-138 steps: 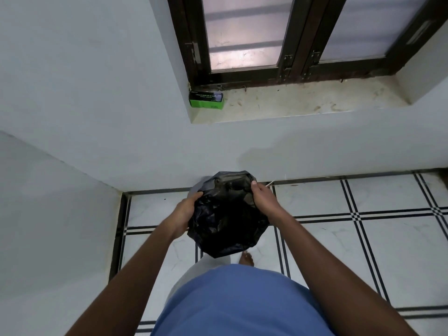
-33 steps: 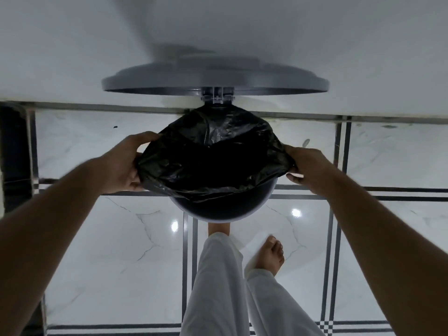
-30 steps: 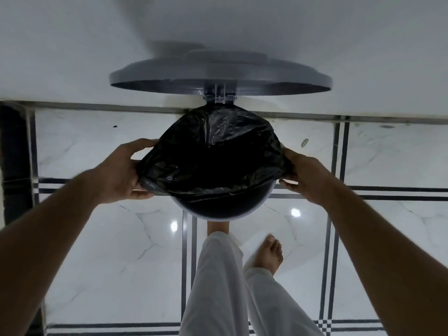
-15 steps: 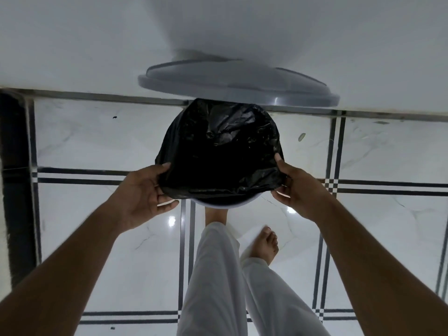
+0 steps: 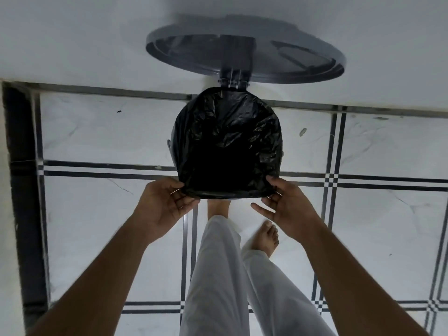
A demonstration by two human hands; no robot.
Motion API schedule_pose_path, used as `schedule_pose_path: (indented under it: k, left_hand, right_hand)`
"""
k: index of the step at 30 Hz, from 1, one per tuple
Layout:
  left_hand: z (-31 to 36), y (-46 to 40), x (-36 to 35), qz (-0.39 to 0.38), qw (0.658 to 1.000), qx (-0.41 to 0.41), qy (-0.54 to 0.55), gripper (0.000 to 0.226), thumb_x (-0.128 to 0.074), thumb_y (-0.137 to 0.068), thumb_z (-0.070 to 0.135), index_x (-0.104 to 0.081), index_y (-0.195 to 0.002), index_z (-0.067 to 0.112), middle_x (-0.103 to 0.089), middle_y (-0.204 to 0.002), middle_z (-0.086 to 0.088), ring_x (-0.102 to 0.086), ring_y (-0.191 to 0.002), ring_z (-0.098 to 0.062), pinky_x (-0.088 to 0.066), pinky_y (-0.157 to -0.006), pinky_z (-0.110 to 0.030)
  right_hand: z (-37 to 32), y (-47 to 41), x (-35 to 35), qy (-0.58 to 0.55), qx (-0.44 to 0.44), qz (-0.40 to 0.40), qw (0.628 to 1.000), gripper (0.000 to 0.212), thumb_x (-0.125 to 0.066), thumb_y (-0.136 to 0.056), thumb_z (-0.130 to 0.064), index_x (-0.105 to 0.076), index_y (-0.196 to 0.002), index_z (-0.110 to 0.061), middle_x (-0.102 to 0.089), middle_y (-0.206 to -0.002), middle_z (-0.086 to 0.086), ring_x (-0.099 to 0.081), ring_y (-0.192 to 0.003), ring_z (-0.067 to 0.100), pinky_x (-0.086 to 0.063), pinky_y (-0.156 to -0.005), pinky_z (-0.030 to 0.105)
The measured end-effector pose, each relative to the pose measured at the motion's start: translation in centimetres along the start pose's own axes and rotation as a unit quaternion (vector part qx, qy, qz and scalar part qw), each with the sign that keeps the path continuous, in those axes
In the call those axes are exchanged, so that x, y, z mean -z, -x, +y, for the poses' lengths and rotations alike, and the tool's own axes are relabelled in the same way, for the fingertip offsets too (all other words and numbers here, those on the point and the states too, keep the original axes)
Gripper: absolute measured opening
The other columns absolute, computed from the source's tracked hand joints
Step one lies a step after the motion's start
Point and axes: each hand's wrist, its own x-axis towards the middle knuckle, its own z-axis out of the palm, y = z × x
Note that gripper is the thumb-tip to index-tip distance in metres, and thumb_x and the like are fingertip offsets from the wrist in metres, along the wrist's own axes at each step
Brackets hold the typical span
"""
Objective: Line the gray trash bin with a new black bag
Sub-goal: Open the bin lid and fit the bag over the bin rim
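**Bag nearly seated on the bin**

At frame centre, the crinkled black plastic bag (image 5: pixel 228 141) covers the round gray bin (image 5: pixel 171 147), its gray hinged lid (image 5: pixel 244 55) raised behind. Below it, the left hand (image 5: pixel 162 209) and right hand (image 5: pixel 288 209) pinch the near hem; judged remaining: tucking that edge down.

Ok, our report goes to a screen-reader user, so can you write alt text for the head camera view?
Seen from above, the left hand and right hand pull the near edge of a black bag over the rim of a gray trash bin. The bin's round lid stands open against a white wall, above a white tiled floor and the person's bare feet.
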Motion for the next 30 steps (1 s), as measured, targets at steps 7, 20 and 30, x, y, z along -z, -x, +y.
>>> schedule_pose_path:
  k: [7, 20, 30]
  left_hand:
    - [-1.8, -1.1, -1.2, 0.115, 0.987, -0.045, -0.1, 0.01, -0.066, -0.1, 0.0, -0.075, -0.105, 0.0, -0.078, -0.099, -0.015, -0.073, -0.105, -0.028, -0.059, -0.107, -0.043]
    - [-3.2, -1.8, -1.1, 0.16, 0.974, -0.046, -0.154, 0.015, -0.066, -0.102, 0.001, -0.073, -0.114, -0.004, -0.083, -0.106, -0.018, -0.082, -0.104, -0.032, -0.063, -0.101, -0.046]
    - [-4.1, -1.2, -1.3, 0.152, 0.98, -0.043, -0.118, 0.022, -0.067, -0.102, 0.003, -0.072, -0.121, -0.006, -0.081, -0.116, -0.021, -0.08, -0.109, -0.034, -0.061, -0.105, -0.048]
  right_hand:
    - [2.4, -1.1, -2.0, -0.003, 0.072, 0.163, 0.984, 0.024, -0.071, -0.101, -0.014, -0.074, -0.124, -0.009, -0.077, -0.124, 0.006, -0.077, -0.117, 0.027, -0.067, -0.097, 0.056]
    - [5.0, -0.7, -0.8, -0.097, 0.037, 0.092, 0.99, 0.024, -0.058, -0.109, 0.0, -0.076, -0.125, -0.006, -0.084, -0.122, 0.012, -0.084, -0.112, 0.03, -0.068, -0.094, 0.05]
    - [5.1, -0.5, -1.7, -0.047, 0.106, 0.178, 0.977, 0.027, -0.085, -0.1, -0.019, -0.077, -0.123, -0.007, -0.088, -0.107, 0.005, -0.087, -0.094, 0.028, -0.07, -0.086, 0.045]
